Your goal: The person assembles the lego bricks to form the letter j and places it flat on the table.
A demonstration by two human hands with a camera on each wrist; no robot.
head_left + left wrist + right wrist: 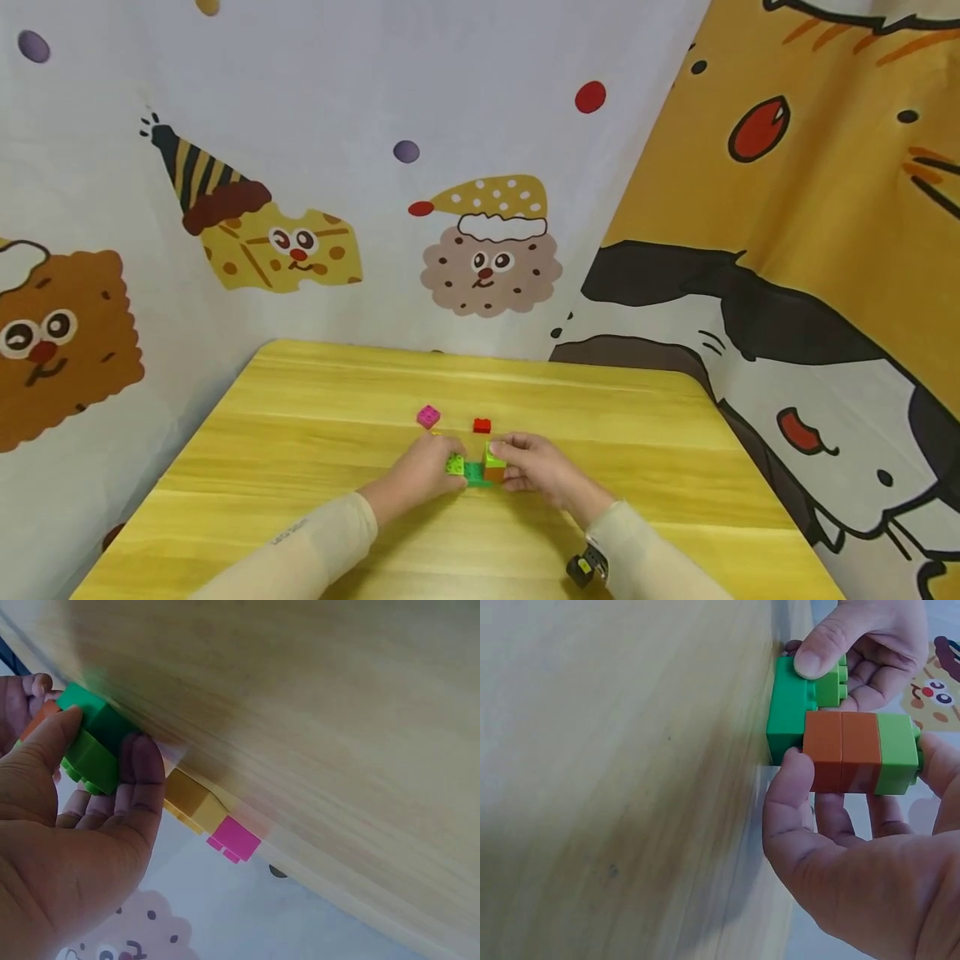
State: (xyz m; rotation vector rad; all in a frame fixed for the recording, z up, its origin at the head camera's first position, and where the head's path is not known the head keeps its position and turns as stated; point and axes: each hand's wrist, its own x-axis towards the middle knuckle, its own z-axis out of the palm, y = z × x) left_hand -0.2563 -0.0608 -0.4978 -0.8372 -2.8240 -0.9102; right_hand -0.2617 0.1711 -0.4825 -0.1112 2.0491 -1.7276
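A long dark green toy brick (pixel 786 701) stands on the table near its middle, with a light green brick (pixel 829 688) on one end. My left hand (pixel 426 468) grips these two, thumb on the side in the right wrist view. At the other end, a stack of two orange bricks (pixel 842 752) topped by a light green brick (pixel 897 754) meets the dark green brick; whether it is fully pressed down I cannot tell. My right hand (pixel 546 468) holds this stack between thumb and fingers, its thumb near the top studs.
Beyond the hands lie a pink brick (pixel 428 416) and a red brick (pixel 482 426). A yellow brick (pixel 196 796) sits near the pink one, mostly hidden by the left hand in the head view. A cartoon-printed curtain (pixel 480 100) hangs behind the wooden table (pixel 600 408).
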